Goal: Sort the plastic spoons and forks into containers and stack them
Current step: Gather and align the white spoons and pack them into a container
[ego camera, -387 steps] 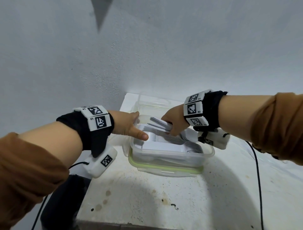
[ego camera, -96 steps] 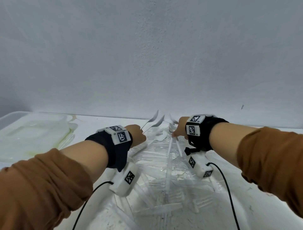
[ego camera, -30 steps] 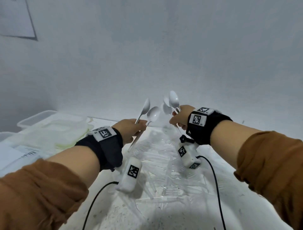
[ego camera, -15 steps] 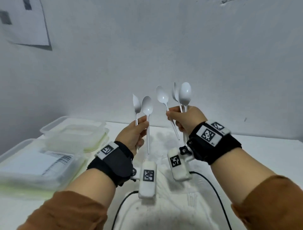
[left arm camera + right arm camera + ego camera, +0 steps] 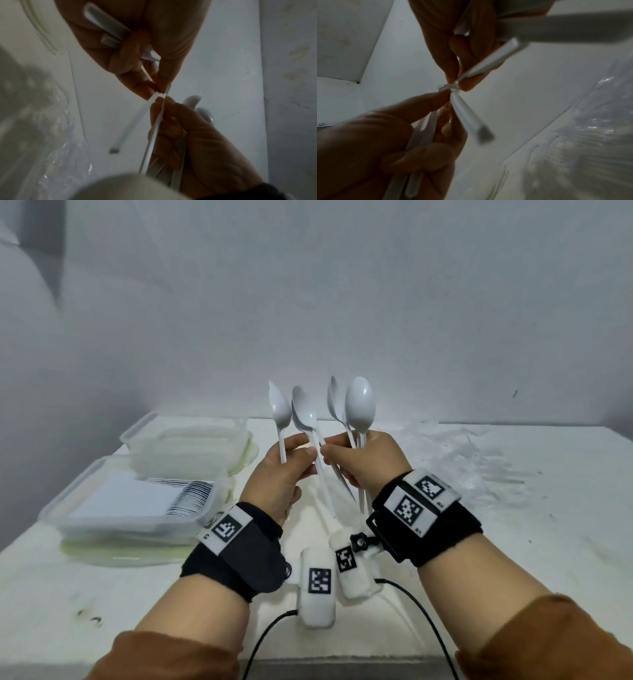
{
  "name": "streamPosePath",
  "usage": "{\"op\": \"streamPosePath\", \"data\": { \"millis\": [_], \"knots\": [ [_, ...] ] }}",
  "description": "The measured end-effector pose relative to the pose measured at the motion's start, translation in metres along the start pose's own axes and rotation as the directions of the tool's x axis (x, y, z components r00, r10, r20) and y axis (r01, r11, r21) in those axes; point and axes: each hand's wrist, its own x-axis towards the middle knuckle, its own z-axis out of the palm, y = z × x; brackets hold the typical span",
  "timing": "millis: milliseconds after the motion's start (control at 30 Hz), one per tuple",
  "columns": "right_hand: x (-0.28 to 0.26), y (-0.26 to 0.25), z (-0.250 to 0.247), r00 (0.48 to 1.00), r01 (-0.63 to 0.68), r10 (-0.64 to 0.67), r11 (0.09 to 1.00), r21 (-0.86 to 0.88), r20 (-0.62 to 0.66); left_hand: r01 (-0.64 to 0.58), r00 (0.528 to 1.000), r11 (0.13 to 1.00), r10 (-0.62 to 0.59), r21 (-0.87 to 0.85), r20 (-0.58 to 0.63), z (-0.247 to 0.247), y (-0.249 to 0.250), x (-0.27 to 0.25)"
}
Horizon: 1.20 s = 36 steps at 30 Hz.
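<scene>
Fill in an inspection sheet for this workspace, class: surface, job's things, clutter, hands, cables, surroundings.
Surface: white table, lightly stained.
Job's things: white spoons held upright; container at left with stacked cutlery; further containers behind it.
Clutter: clear plastic wrapping at right.
Hands: left hand and right hand both grip spoon handles, fingertips meeting.
Cables: black cables run from the wrist units.
Surroundings: plain grey wall.
</scene>
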Motion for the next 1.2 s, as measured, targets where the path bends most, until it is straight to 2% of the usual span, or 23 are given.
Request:
{"op": "streamPosePath", "data": {
  "millis": [500,633,767,1000,1100,1200],
  "knots": [
    [-0.032,-0.004,0.024,1.000,0.002,-0.002,1.000,0.008,0.017,-0.026,0.995,0.995,0.016,0.100,0.097,-0.035,0.013,-0.023],
    [-0.037,-0.002,0.020,0.999,0.025,-0.027,0.999,0.029,0.041,-0.018,0.998,0.993,0.011,0.117,0.062,-0.034,0.013,-0.025],
    [-0.042,0.002,0.008,0.999,0.003,-0.006,0.999,0.053,0.054,-0.023,1.000,0.999,0.023,0.035,0.006,-0.030,0.012,-0.023],
    [-0.046,0.012,-0.018,0.985,0.002,-0.003,1.000,0.006,0.172,0.027,0.992,0.994,-0.013,-0.109,0.127,-0.009,0.016,-0.027],
    [-0.044,0.013,-0.028,0.980,-0.010,0.010,1.000,-0.002,0.200,0.041,0.993,0.991,-0.026,-0.130,0.115,-0.001,0.013,-0.026],
    [-0.040,0.015,-0.035,0.987,-0.011,0.018,0.999,-0.048,0.159,0.047,0.994,0.989,-0.033,-0.137,0.102,0.007,0.011,-0.026]
  ]
}}
